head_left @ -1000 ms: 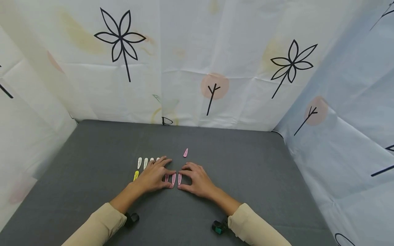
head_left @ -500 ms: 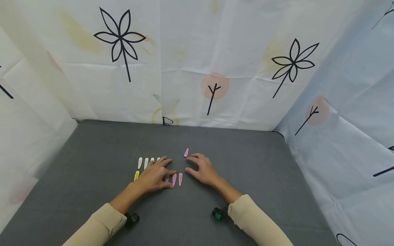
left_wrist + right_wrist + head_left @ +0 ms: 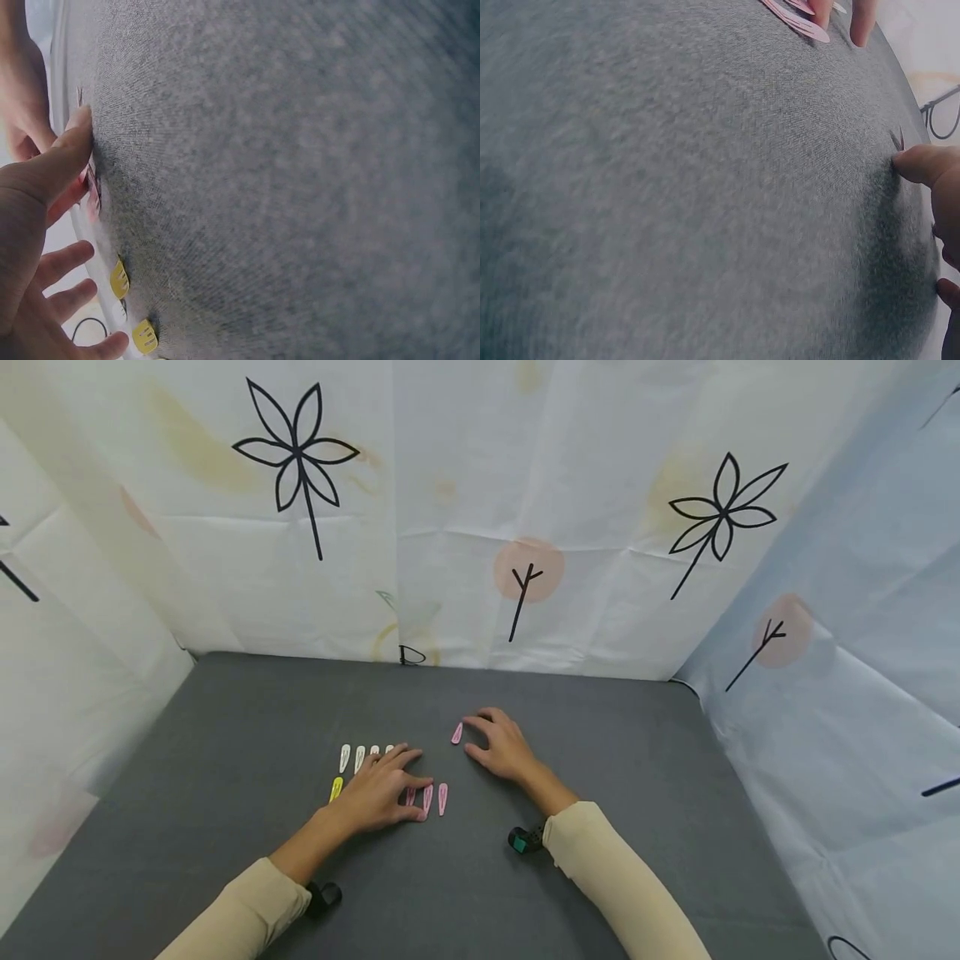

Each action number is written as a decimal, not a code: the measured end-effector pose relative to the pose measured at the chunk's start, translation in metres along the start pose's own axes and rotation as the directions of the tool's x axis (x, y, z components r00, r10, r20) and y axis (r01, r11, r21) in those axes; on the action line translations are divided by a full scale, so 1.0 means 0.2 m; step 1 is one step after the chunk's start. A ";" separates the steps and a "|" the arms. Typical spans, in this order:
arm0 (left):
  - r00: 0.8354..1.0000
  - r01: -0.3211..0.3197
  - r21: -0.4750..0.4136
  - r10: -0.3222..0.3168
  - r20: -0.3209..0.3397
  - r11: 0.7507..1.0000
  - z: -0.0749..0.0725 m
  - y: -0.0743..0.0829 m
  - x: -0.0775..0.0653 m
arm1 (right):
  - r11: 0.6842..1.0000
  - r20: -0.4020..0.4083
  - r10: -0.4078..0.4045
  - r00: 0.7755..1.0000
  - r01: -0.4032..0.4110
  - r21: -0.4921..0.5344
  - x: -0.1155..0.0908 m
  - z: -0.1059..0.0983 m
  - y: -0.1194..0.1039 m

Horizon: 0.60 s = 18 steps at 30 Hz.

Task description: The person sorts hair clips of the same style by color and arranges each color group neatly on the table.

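Note:
My left hand (image 3: 382, 789) rests on the grey table, its thumb and index finger pinching the two ends of a pink hair clip (image 3: 428, 799). Another pink hair clip (image 3: 411, 795) shows behind its fingers, and one more pink clip (image 3: 442, 799) lies apart just to the right. Farther back, my right hand (image 3: 504, 745) reaches beside a lone pink clip (image 3: 457, 733), thumb and index finger spread. In the right wrist view that clip (image 3: 899, 138) appears at the thumb tip; contact is unclear.
Several white hair clips (image 3: 345, 758) form a row left of the left hand, partly covered by it. A yellow clip (image 3: 336, 789) lies nearer; the left wrist view shows another yellow clip (image 3: 119, 279). Patterned cloth walls (image 3: 450, 593) stand behind the grey table (image 3: 315, 702).
My right hand has let go of the rightmost pink clip in the row and moved back and right to the lone pink clip. The left hand has stayed in place.

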<state>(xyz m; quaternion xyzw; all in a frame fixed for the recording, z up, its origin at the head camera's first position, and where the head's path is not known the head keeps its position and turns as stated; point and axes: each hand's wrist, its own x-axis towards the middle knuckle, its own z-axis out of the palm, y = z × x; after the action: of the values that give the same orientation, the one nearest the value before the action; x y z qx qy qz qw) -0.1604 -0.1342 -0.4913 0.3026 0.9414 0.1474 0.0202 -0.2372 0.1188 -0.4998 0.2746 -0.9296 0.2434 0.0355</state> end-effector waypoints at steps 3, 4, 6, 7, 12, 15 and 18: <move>1.000 0.000 -0.002 0.000 -0.003 1.000 -0.01 0.00 0.00 | 1.000 0.018 0.017 1.000 -0.017 -0.017 0.02 0.00 -0.01; 1.000 0.000 -0.002 0.000 -0.005 1.000 -0.01 0.00 0.00 | 0.999 0.024 0.022 0.999 -0.022 -0.024 0.02 0.00 -0.01; 1.000 -0.001 -0.004 0.001 -0.009 1.000 -0.01 0.01 0.00 | 0.999 0.034 0.028 0.999 -0.026 -0.036 0.03 0.00 -0.02; 1.000 -0.001 -0.006 0.001 -0.011 1.000 -0.01 0.01 0.00 | 0.999 0.039 0.029 0.999 -0.028 -0.041 0.03 0.00 -0.02; 1.000 -0.001 -0.006 0.001 -0.011 1.000 -0.01 0.01 -0.01 | 0.999 0.041 0.028 0.999 -0.027 -0.040 0.03 0.01 -0.02; 1.000 -0.006 -0.009 0.006 -0.012 1.000 -0.01 0.01 0.00 | 0.999 0.026 0.023 0.999 -0.022 -0.029 0.02 0.01 -0.01; 1.000 -0.007 -0.013 0.007 -0.011 1.000 -0.01 0.01 0.00 | 1.000 0.012 0.008 1.000 -0.008 -0.027 0.01 0.01 -0.01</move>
<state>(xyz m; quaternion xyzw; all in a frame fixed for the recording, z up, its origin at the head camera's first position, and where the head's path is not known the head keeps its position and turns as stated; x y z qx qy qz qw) -0.1589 -0.1325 -0.4896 0.3050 0.9394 0.1555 0.0166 -0.2373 0.1161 -0.5012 0.2720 -0.9341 0.2291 0.0327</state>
